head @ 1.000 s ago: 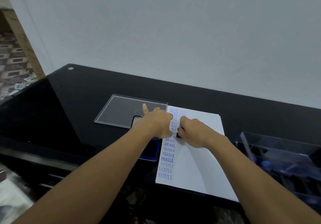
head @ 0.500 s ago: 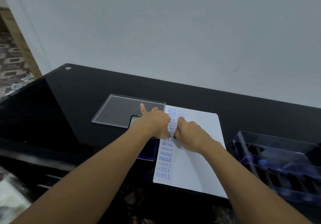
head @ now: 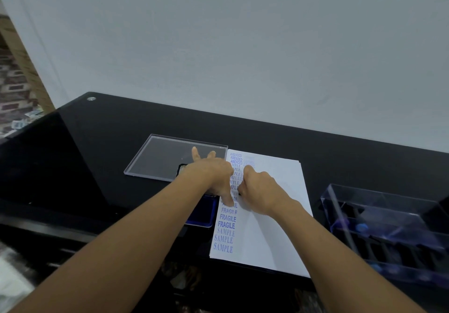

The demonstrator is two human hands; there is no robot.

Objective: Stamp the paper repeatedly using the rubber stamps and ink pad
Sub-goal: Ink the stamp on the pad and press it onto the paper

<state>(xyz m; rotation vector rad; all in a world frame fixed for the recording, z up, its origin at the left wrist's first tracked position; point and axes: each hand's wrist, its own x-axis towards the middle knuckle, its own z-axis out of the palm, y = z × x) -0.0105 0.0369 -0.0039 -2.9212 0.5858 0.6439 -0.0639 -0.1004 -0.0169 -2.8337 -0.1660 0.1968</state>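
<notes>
Right hand [head: 258, 187] is clenched around a small dark stamp [head: 239, 193], mostly hidden under the fingers, and looks pressed down on the paper [head: 274, 227] just right of the printed column. Left hand [head: 211, 175] is released: fingers straight and spread, one digit pinning the paper's left edge near the AIR MAIL prints, the rest of the hand reaching over the ink pad [head: 202, 212]. The paper's long axis runs away from the person. The prints go down its left edge in that direction: AMENDED far, SAMPLE near. A second, fainter column starts at the far end beside it. Key relation, as I read it: the blue ink pad is touching or just beside the paper's left edge, so it lies left of the stamp with the left hand in between and partly covering it. Re-inking probably means the right hand crossing past the left, or the left lifting off. Clear lid [head: 165, 157] sits beyond the pad, and a clear box [head: 388, 215] is well to the right on the black tabletop [head: 102, 142].
</notes>
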